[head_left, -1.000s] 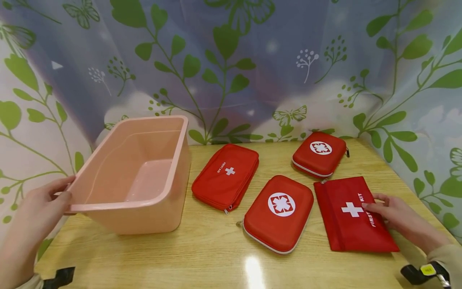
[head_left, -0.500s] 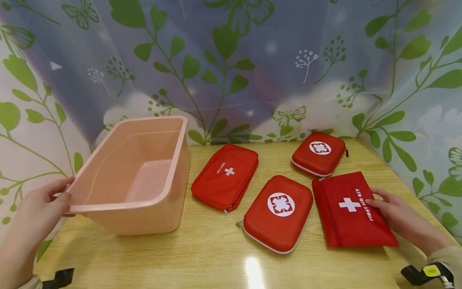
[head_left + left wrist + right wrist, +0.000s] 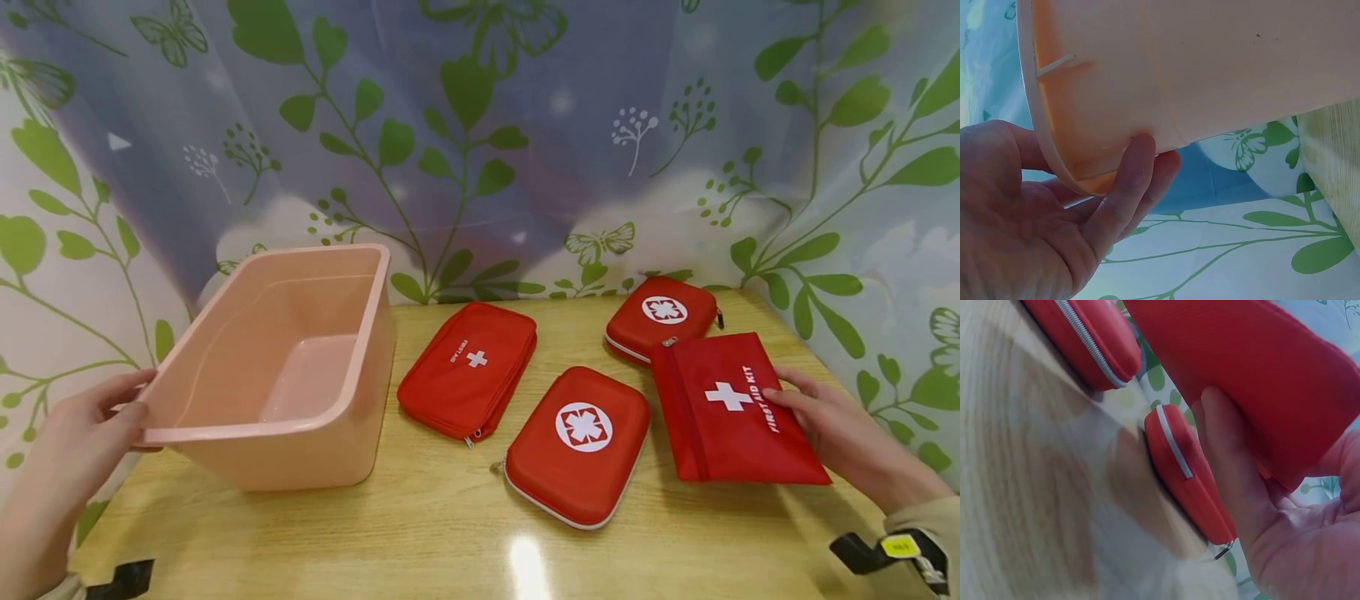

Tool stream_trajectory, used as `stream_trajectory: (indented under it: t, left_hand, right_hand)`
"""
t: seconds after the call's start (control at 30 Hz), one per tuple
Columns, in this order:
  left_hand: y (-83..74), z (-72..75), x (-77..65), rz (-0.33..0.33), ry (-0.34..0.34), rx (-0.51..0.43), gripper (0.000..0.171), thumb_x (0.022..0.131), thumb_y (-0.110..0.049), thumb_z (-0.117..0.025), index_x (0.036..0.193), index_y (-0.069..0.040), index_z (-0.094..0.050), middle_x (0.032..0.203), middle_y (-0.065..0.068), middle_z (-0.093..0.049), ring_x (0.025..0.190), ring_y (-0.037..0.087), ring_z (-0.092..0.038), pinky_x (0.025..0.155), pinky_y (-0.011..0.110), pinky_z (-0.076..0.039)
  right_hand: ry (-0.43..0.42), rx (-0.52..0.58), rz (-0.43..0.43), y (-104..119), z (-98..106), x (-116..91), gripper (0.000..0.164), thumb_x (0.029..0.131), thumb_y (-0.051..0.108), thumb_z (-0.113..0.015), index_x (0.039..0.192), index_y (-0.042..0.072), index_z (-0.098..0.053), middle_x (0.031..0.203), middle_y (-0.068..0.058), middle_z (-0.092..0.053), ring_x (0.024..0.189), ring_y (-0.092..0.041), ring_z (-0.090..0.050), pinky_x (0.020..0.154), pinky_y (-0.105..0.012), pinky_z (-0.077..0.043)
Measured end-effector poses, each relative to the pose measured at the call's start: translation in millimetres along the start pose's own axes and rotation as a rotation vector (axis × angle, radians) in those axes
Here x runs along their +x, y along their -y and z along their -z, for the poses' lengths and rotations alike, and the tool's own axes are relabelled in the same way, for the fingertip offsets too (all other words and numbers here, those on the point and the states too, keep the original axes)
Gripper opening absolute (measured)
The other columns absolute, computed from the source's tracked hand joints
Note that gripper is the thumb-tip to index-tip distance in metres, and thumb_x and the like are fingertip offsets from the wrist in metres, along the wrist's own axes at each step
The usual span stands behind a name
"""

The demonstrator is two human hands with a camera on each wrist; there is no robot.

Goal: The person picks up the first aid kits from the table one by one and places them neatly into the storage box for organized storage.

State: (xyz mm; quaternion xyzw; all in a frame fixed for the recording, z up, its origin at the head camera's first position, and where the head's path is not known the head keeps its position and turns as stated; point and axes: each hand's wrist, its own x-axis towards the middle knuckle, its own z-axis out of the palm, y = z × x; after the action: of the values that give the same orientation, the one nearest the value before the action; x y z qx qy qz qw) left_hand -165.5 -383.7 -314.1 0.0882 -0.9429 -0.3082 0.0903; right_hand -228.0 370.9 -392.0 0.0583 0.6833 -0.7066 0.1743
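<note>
At the left of the head view stands a pink plastic basin. My left hand grips its near left rim corner; the left wrist view shows the fingers under the rim and against the outer wall. On the right, my right hand pinches the right edge of a flat red first aid pouch marked with a white cross. This pouch is raised and tilted above the table, its zipper pull overlapping the front of a small red hard case. In the right wrist view the fingers lie under the pouch.
A larger red hard case lies at the middle of the wooden table. Between it and the basin is a soft red first aid bag. A leaf-patterned curtain closes off the back and sides.
My right hand has lifted the first aid pouch off the table, and its near edge has risen. The left hand, the basin and the other cases stay where they were.
</note>
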Motion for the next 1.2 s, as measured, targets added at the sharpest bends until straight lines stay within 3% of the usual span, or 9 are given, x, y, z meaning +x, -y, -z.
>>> stream_trajectory:
  t: [0.07, 0.3, 0.37, 0.6, 0.8, 0.87, 0.97, 1.1, 1.2]
  left_hand:
    - [-0.2, 0.4, -0.3, -0.01, -0.004, -0.015, 0.053, 0.1, -0.011, -0.038, 0.149, 0.009, -0.032, 0.127, 0.041, -0.046, 0.063, 0.0, -0.062, 0.052, 0.023, -0.057]
    - [-2.4, 0.5, 0.5, -0.003, 0.0, -0.053, 0.051, 0.101, -0.009, -0.039, 0.148, 0.011, -0.031, 0.127, 0.043, -0.044, 0.066, -0.008, -0.055, 0.053, 0.026, -0.059]
    - [-2.3, 0.6, 1.2, 0.0, 0.002, -0.057, 0.051, 0.101, -0.008, -0.039, 0.147, 0.012, -0.031, 0.127, 0.043, -0.044, 0.066, -0.007, -0.055, 0.054, 0.027, -0.06]
    - [-1.6, 0.2, 1.1, -0.005, -0.014, -0.062, 0.05, 0.1, -0.006, -0.041, 0.145, 0.013, -0.033, 0.123, 0.043, -0.047, 0.064, -0.004, -0.057, 0.053, 0.027, -0.06]
    - [-0.8, -0.6, 1.0, -0.002, -0.024, -0.062, 0.049, 0.099, -0.004, -0.042, 0.144, 0.013, -0.035, 0.117, 0.041, -0.051, 0.063, -0.001, -0.058, 0.053, 0.027, -0.06]
    - [-0.5, -0.6, 1.3, -0.003, -0.022, -0.07, 0.05, 0.098, -0.004, -0.042, 0.144, 0.013, -0.035, 0.117, 0.041, -0.052, 0.063, -0.001, -0.058, 0.053, 0.027, -0.06]
    - [-0.2, -0.8, 1.7, -0.006, -0.019, -0.082, 0.05, 0.098, -0.003, -0.042, 0.144, 0.014, -0.035, 0.115, 0.04, -0.053, 0.063, -0.001, -0.059, 0.053, 0.028, -0.06]
    - [-0.1, -0.9, 1.7, -0.011, -0.027, -0.088, 0.05, 0.097, -0.003, -0.042, 0.144, 0.014, -0.036, 0.111, 0.038, -0.056, 0.062, 0.001, -0.061, 0.052, 0.028, -0.06]
    - [0.2, -0.4, 1.0, -0.016, -0.036, -0.093, 0.05, 0.097, -0.003, -0.043, 0.143, 0.014, -0.037, 0.109, 0.036, -0.057, 0.062, 0.001, -0.06, 0.052, 0.028, -0.06]
  right_hand:
    - [0.001, -0.003, 0.017, 2.8, -2.4, 0.0, 0.031, 0.104, 0.025, -0.05, 0.132, 0.027, -0.038, 0.106, 0.01, -0.064, 0.093, -0.014, -0.066, 0.078, -0.036, -0.062]
    - [-0.006, -0.011, 0.047, 15.3, -13.8, 3.3, 0.037, 0.104, 0.027, -0.051, 0.138, 0.027, -0.036, 0.106, 0.01, -0.064, 0.093, -0.012, -0.066, 0.078, -0.035, -0.061]
    - [0.004, 0.024, 0.068, 18.8, -16.2, 5.4, 0.028, 0.104, 0.026, -0.051, 0.129, 0.029, -0.04, 0.105, 0.009, -0.065, 0.092, -0.013, -0.067, 0.077, -0.034, -0.062]
    - [0.017, 0.042, 0.122, 32.9, -25.7, 12.1, 0.054, 0.103, 0.026, -0.052, 0.149, 0.019, -0.023, 0.109, 0.008, -0.064, 0.093, -0.012, -0.066, 0.079, -0.032, -0.061]
    - [0.029, 0.092, 0.186, 36.4, -35.9, 17.5, 0.029, 0.104, 0.023, -0.051, 0.13, 0.024, -0.04, 0.108, 0.007, -0.064, 0.092, -0.012, -0.066, 0.077, -0.031, -0.061]
    - [0.028, 0.117, 0.193, 38.1, -39.1, 19.2, 0.028, 0.104, 0.022, -0.051, 0.129, 0.023, -0.04, 0.107, 0.007, -0.066, 0.091, -0.012, -0.067, 0.076, -0.03, -0.061]
    - [0.01, 0.125, 0.184, 42.4, -42.8, 21.4, 0.041, 0.103, 0.024, -0.052, 0.139, 0.02, -0.033, 0.105, 0.008, -0.067, 0.089, -0.011, -0.067, 0.075, -0.03, -0.062]
    - [-0.009, 0.112, 0.169, 50.1, -46.9, 23.0, 0.072, 0.102, 0.029, -0.054, 0.158, 0.018, -0.009, 0.106, 0.012, -0.065, 0.091, -0.009, -0.066, 0.076, -0.028, -0.061]
    - [-0.006, 0.128, 0.18, 54.9, -49.7, 24.2, 0.083, 0.102, 0.029, -0.054, 0.159, 0.014, 0.004, 0.107, 0.013, -0.063, 0.092, -0.007, -0.065, 0.076, -0.027, -0.061]
